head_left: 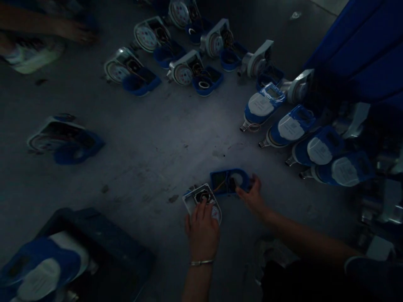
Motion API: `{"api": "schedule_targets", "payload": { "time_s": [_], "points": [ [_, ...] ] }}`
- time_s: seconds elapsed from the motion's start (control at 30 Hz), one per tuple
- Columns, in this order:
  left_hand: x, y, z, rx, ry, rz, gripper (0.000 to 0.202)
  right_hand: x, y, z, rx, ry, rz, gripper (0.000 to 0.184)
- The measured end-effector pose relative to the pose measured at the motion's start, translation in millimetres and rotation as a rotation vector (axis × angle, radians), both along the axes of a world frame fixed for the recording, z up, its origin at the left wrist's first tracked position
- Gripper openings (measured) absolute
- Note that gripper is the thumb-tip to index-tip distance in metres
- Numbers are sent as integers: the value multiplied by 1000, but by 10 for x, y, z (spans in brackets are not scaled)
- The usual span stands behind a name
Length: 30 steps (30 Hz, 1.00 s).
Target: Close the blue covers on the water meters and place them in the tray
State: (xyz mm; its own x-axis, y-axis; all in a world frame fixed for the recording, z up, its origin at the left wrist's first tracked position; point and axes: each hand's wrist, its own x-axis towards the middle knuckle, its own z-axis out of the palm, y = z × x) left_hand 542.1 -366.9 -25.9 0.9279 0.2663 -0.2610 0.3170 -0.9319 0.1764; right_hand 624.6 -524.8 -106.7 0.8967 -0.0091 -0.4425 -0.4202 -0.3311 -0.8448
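In the lower middle of the head view lies an opened water meter (pixel 192 202), its pale housing showing a dial and a dark recess. Over it reaches my left hand (pixel 202 233), fingertips pressed near the recess and the dial, partly hiding both; a metal bangle circles that wrist. Beside the housing is the meter's blue cover (pixel 215 183), turned inside up, with thin wires running between the two parts. My right hand (pixel 254 200) grips the cover's rounded right end between thumb and fingers.
Several opened meters (pixel 182 74) with blue covers stand on the grey floor (pixel 135 134) ahead; one opened meter (pixel 77 147) sits left. Closed blue meters (pixel 291 127) line the right. A dark crate (pixel 103 235) holds meters lower left. Another person's hand (pixel 75 31) and shoe (pixel 37 56) appear upper left.
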Motion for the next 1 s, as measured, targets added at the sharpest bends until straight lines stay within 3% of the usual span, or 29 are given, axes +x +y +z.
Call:
{"api": "schedule_targets", "payload": {
  "time_s": [0.07, 0.13, 0.23, 0.4, 0.53, 0.7, 0.77, 0.87, 1.0],
  "points": [
    [-30, -9, -73, -47, -5, 3, 38, 98, -112, 48, -252, -219, 177, 66],
    [-91, 24, -149, -73, -45, 22, 37, 258, -179, 114, -347, -349, 519, 37],
    [-198, 93, -212, -100, -89, 37, 35, 535, -146, 186, -432, -387, 958, 35],
    [-366, 202, -198, -201, -105, 122, 29, 706, 89, 223, -673, -444, 1211, 30],
    [-463, 276, -131, -212, -74, 204, 25, 593, 231, 233, -704, -537, 1223, 25],
    [-474, 139, 82, 132, -65, 135, 24, 418, 216, 275, -615, -445, 1188, 20],
    [-448, -20, 107, 164, -90, 62, 24, 303, 168, 303, -613, -399, 1153, 21],
    [-366, -288, -28, -23, -22, -14, 36, 91, 116, 329, -530, -311, 1055, 22],
    [-205, -474, -329, -244, 142, 172, 47, -87, 108, 327, -367, -187, 889, 21]
  ]
}}
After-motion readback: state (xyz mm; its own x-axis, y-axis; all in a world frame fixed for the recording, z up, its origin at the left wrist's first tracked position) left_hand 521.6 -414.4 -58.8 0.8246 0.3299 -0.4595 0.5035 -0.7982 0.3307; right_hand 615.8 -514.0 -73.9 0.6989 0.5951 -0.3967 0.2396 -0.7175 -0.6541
